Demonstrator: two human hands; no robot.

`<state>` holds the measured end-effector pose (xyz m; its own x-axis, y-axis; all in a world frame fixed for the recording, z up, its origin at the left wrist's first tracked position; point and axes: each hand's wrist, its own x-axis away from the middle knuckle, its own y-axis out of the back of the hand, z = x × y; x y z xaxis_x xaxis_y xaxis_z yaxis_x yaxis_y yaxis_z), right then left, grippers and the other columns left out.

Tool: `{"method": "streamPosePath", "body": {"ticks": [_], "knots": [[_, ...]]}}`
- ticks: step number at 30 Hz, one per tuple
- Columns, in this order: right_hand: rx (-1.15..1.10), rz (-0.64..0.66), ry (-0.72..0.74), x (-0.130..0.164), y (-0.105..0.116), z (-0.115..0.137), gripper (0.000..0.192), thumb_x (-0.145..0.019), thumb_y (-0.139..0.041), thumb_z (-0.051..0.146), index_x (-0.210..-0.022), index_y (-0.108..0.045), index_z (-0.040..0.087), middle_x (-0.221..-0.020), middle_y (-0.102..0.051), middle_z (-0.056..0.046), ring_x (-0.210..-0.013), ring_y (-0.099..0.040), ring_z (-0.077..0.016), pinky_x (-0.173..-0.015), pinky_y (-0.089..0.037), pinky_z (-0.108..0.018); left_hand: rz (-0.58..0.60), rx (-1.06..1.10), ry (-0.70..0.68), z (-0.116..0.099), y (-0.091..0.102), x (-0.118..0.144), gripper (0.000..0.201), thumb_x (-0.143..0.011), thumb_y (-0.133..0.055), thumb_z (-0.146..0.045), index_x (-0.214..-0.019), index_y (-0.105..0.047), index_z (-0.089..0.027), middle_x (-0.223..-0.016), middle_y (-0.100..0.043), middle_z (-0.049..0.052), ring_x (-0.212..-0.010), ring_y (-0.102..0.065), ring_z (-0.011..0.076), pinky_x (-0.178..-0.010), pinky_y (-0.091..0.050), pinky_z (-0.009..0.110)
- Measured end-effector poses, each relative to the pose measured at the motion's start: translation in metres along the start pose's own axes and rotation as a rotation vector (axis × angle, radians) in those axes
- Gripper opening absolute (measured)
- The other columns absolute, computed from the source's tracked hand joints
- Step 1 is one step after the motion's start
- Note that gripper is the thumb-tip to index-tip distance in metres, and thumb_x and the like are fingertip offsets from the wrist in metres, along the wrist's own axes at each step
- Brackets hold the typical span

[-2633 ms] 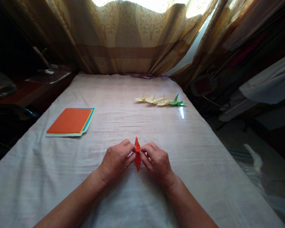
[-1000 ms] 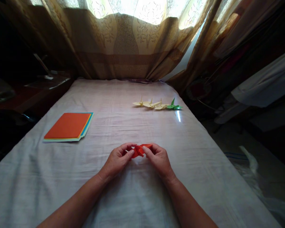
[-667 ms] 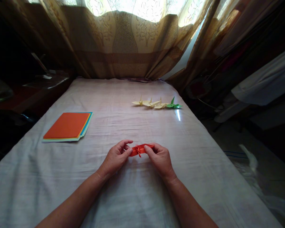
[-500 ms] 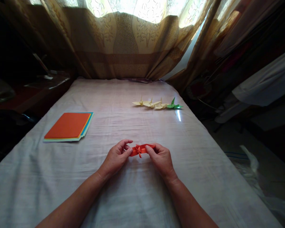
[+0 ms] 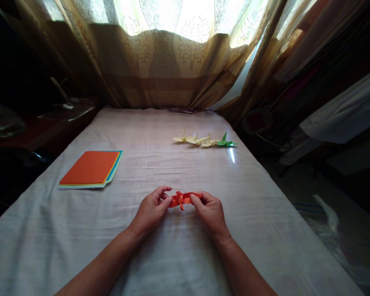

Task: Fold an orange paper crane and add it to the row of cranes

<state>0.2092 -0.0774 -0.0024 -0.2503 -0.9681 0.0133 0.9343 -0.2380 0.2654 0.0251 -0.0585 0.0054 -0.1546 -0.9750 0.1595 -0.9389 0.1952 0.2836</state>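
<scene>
The folded orange paper [image 5: 185, 199] is held just above the white cloth [image 5: 160, 263] near the front middle of the table, lying crosswise between the two hands. Its shape is long and narrow, with small points projecting near its centre; finer fold detail cannot be made out.

The left hand [image 5: 150, 210] pinches the left end of the folded orange paper between thumb and fingertips, fingers curled inward. The right hand [image 5: 210, 211] pinches the right end in the same way, thumb on the near side and fingers over the top edge. Both forearms extend from the bottom edge of the view and converge toward the paper.

On the cloth to the left, well apart from the hands, lies a flat stack of coloured sheets [image 5: 91, 169]. The top sheet is orange; yellow, blue and pale edges show beneath it along the right and near sides.

Farther back and to the right, a row of folded paper birds [image 5: 203, 141] stands on the cloth. Three are pale yellow and the rightmost one is green; they sit just beside one another.

A patterned curtain [image 5: 166, 53] hangs behind the far end of the table, lit from behind.
</scene>
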Motion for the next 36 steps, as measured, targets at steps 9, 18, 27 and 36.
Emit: {"method": "streamPosePath", "body": {"ticks": [9, 18, 27, 36], "knots": [[-0.061, -0.039, -0.010, 0.001, -0.003, 0.005, 0.030, -0.073, -0.060, 0.044, -0.068, -0.071, 0.017, -0.061, -0.068, -0.002, -0.058, -0.058, -0.0158, -0.057, -0.045, -0.025, 0.086, 0.083, 0.160, -0.010, 0.000, -0.002, 0.047, -0.065, -0.066, -0.064, -0.063, -0.054, -0.018, -0.050, -0.043, -0.007, -0.046, -0.036, 0.0084, -0.046, -0.027, 0.021], [-0.011, -0.045, -0.040, -0.001, 0.000, 0.006, 0.031, -0.070, -0.060, 0.047, -0.064, -0.069, 0.018, -0.055, -0.063, 0.000, -0.053, -0.054, -0.0150, -0.054, -0.042, -0.025, 0.086, 0.109, 0.178, -0.011, 0.003, -0.003, 0.051, -0.062, -0.067, -0.067, -0.062, -0.050, -0.019, -0.047, -0.036, -0.008, -0.047, -0.033, 0.0087, -0.046, -0.022, 0.020], [-0.023, -0.045, -0.059, -0.001, 0.000, 0.006, 0.031, -0.069, -0.060, 0.046, -0.065, -0.071, 0.017, -0.060, -0.067, -0.002, -0.057, -0.058, -0.0163, -0.057, -0.044, -0.026, 0.080, 0.032, 0.140, -0.007, 0.005, -0.005, 0.044, -0.066, -0.061, -0.061, -0.062, -0.051, -0.019, -0.056, -0.043, -0.006, -0.051, -0.033, 0.0096, -0.048, -0.024, 0.021], [-0.005, -0.033, -0.066, -0.001, 0.002, 0.004, 0.030, -0.069, -0.060, 0.046, -0.064, -0.069, 0.018, -0.057, -0.065, -0.001, -0.054, -0.055, -0.0154, -0.055, -0.041, -0.025, 0.108, 0.012, 0.154, -0.008, 0.007, -0.007, 0.042, -0.065, -0.061, -0.061, -0.061, -0.051, -0.020, -0.052, -0.038, -0.006, -0.051, -0.032, 0.0100, -0.047, -0.020, 0.021]]}}
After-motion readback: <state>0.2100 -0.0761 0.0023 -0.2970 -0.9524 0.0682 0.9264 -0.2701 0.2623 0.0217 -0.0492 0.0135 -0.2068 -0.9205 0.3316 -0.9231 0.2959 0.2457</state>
